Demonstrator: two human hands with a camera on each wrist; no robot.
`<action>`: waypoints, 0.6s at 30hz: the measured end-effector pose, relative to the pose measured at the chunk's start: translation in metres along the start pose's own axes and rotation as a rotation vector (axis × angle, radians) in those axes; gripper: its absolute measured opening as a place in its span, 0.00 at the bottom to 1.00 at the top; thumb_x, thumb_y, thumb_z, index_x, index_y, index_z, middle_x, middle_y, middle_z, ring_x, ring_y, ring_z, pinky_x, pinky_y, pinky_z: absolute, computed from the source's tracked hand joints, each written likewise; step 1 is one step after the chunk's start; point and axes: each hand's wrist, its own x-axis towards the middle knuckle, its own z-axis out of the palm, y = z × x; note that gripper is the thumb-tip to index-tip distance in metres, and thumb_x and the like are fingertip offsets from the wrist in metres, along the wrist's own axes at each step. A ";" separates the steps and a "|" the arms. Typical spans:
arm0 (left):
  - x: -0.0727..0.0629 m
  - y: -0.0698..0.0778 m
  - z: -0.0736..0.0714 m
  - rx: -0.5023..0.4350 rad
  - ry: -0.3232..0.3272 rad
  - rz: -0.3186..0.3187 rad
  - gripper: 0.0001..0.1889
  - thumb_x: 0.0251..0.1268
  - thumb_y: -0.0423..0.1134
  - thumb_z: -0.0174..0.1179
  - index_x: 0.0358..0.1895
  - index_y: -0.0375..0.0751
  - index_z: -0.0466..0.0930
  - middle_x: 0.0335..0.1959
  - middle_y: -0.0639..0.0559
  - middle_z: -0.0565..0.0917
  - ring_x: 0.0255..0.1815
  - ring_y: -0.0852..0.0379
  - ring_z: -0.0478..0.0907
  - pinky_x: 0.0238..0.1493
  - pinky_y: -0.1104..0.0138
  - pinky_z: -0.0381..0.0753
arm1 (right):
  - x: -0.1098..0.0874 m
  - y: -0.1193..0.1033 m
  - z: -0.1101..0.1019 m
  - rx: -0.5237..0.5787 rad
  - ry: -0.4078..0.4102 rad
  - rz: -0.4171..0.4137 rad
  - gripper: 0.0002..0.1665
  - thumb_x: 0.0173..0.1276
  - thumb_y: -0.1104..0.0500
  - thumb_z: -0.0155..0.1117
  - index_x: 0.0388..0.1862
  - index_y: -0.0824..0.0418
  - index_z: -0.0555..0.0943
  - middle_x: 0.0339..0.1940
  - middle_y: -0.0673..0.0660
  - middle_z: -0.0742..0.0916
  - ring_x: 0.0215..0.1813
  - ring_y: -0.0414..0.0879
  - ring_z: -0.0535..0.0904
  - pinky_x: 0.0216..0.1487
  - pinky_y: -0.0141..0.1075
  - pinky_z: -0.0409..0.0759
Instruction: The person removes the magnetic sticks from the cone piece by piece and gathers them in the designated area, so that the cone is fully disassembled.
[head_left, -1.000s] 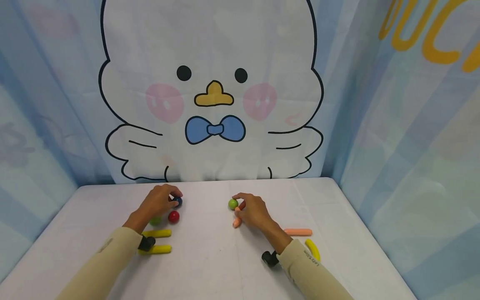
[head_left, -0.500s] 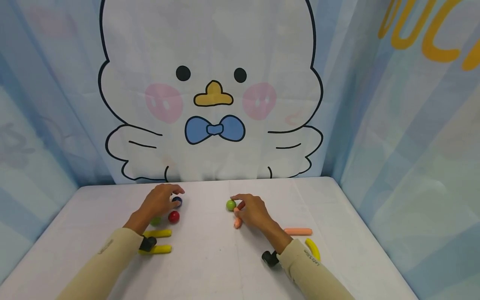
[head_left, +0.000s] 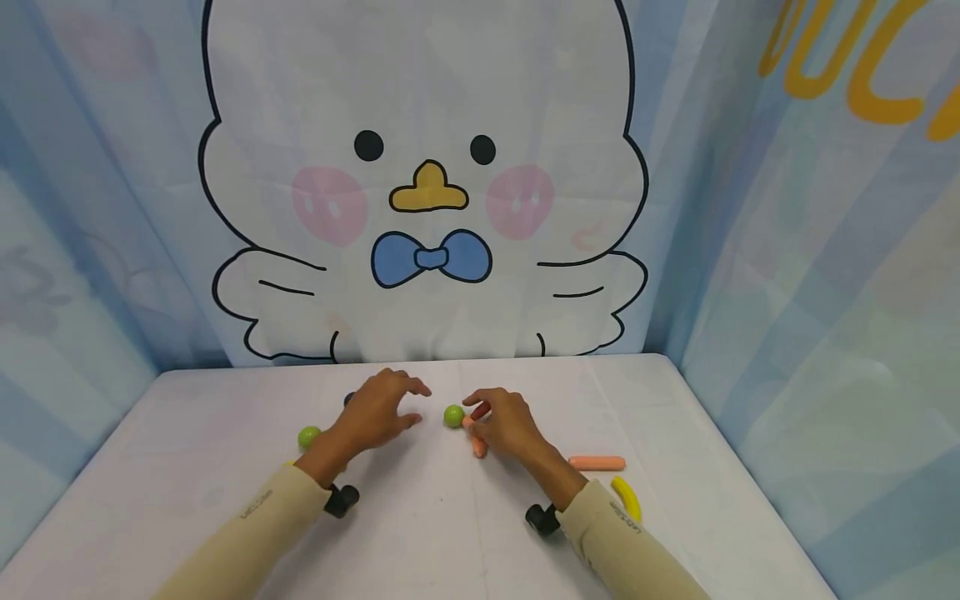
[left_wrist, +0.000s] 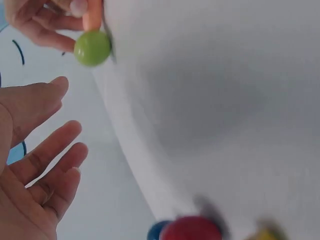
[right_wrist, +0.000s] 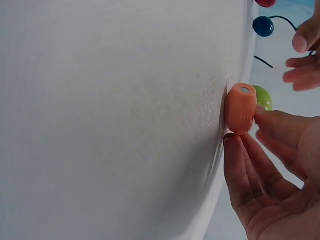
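My right hand (head_left: 510, 427) pinches an orange stick (right_wrist: 241, 110) between thumb and fingers, low over the white table. A grey disc shows in the stick's near end. At its far end sits a shiny green ball (left_wrist: 93, 48), right against the stick in the left wrist view. Left of that ball, my left hand (head_left: 377, 411) reaches in above the table, thumb and fingers spread and holding nothing. Behind the left hand, a blue ball (head_left: 348, 399) is mostly hidden; beside it, a red ball (left_wrist: 191, 229) shows in the left wrist view.
A second green ball (head_left: 308, 437) lies by the left wrist. Another orange stick (head_left: 597, 462) and a curved yellow stick (head_left: 626, 498) lie near the right forearm. The left forearm hides most of the straight yellow sticks. A printed curtain (head_left: 427, 317) hangs behind the table.
My left hand has left the blue ball and swung right, toward the green ball. The green ball has shifted slightly left and nearer, and the orange stick has turned a little with it.
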 end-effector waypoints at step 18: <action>0.019 0.022 0.049 -0.198 0.008 0.035 0.13 0.60 0.28 0.76 0.47 0.43 0.92 0.42 0.50 0.89 0.42 0.51 0.86 0.52 0.56 0.88 | -0.008 -0.005 0.001 -0.084 -0.048 0.011 0.09 0.64 0.58 0.81 0.41 0.55 0.91 0.30 0.48 0.89 0.36 0.43 0.80 0.40 0.38 0.76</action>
